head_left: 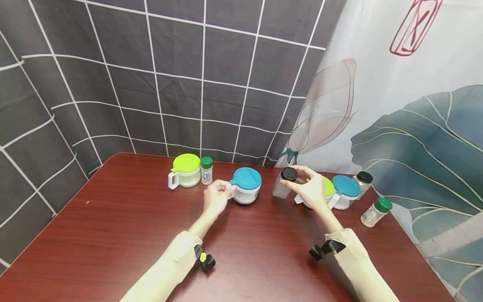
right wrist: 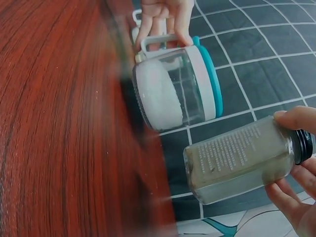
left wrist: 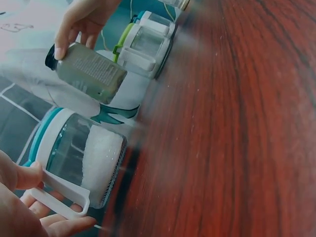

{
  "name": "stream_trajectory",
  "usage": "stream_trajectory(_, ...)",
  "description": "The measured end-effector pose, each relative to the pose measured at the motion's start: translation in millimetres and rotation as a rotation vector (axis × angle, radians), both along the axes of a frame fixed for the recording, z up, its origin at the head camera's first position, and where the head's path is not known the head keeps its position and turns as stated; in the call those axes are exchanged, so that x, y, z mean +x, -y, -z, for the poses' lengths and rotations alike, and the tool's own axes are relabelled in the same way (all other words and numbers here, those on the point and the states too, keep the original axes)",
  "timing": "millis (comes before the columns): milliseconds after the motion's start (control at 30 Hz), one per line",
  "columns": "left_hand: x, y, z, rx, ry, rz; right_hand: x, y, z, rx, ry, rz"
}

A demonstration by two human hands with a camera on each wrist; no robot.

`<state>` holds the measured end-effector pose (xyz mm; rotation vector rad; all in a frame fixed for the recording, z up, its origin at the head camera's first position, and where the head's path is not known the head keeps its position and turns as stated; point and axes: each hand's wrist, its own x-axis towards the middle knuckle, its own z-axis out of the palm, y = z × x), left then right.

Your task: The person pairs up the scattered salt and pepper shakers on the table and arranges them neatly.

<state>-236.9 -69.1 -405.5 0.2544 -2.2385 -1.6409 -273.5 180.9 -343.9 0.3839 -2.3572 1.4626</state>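
In the head view my left hand grips the white handle of a clear seasoning jar with a blue lid. White grains fill part of this jar. Whether its base touches the table cannot be told. To its right, my right hand holds a square clear spice bottle near its black cap, thumb on one side and fingers on the other. The bottle leans a little, and its base looks raised off the table. It has pale printed text and greyish-brown contents.
A green-lidded jar and a green-capped shaker stand back left. Right of my right hand are another green-lidded jar, a blue-lidded jar, a black-capped bottle and a green-capped shaker. Curtains hang behind the table.
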Motion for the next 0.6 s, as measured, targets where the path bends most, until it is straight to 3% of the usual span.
stream_trajectory(100,-2.8,0.8,1.9,0.0,0.013,-0.014,2.3,2.8,-2.7,0.004,-0.005,-0.023)
stream_trajectory(367,-6.4,-1.6,4.2,0.011,0.016,-0.045,-22.3,2.0,19.8,-0.053,-0.005,-0.038)
stream_trajectory(600,-10.4,-7.2,5.2,0.02,0.023,-0.096,-25.0,9.8,22.2,-0.036,0.018,-0.03)
